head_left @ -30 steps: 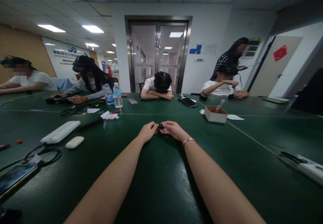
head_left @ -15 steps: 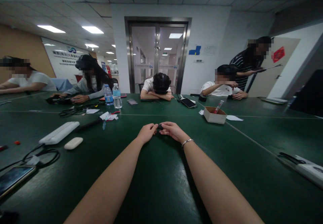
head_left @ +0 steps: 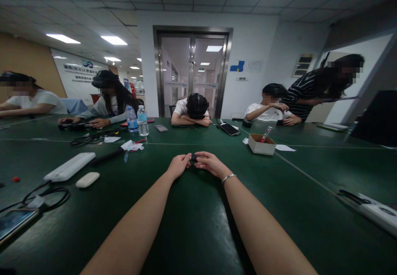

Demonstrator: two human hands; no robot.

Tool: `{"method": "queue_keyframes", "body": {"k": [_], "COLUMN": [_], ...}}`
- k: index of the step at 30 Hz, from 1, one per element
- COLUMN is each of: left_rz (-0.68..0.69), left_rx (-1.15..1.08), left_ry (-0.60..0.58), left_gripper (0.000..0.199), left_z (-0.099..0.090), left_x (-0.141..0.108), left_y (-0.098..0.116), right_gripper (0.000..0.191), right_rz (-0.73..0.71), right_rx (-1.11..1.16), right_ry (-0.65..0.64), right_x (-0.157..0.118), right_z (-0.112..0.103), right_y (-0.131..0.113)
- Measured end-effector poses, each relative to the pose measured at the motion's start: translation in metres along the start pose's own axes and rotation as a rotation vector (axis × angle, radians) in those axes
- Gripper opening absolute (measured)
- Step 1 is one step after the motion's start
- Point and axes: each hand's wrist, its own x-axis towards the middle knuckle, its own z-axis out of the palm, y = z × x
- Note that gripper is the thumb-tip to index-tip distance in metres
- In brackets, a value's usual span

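Observation:
Both arms reach forward over the dark green table [head_left: 198, 221]. A small black object [head_left: 194, 158] is pinched between my two hands; its kind is too small to make out. My left hand [head_left: 180, 165] has thumb and fingers closed on its left end. My right hand [head_left: 211, 163], with a silver bracelet [head_left: 228, 178] at the wrist, grips the right end with thumb and fingertips. The fingers cover most of the object, which is held just above the tabletop.
Left are a white rounded case [head_left: 87, 180], a long white device [head_left: 70, 166], cables and a phone [head_left: 18, 221]. Farther off stand two water bottles [head_left: 143, 121]. An open box [head_left: 261, 144] and a black phone [head_left: 230, 129] lie right of centre. Several people are around the table.
My right fingers have shifted slightly on the black object, and more of it shows between the hands. The standing person at the right leans farther right. The view has moved a little.

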Motion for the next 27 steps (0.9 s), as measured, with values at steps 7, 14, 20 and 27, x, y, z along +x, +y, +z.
{"method": "queue_keyframes", "body": {"k": [7,14,20,27], "left_rz": [0.004,0.014,0.076,0.166], "left_rx": [0.025,0.032,-0.090,-0.106], "left_ry": [-0.003,0.031,0.076,0.110], "left_gripper": [0.055,0.044,0.028,0.022], "left_z": [0.000,0.000,0.003,0.001], "left_x": [0.000,-0.004,0.001,0.000], "left_y": [0.002,0.006,-0.003,-0.003], "right_gripper": [0.010,0.005,0.003,0.008], "right_rz": [0.046,0.033,0.028,0.013], "right_rx": [0.029,0.050,0.020,0.019], "right_ry": [0.053,0.056,0.076,0.071], "right_x": [0.002,0.001,0.003,0.003], "right_z": [0.002,0.004,0.005,0.005], "right_y": [-0.001,-0.002,0.000,0.000]}}
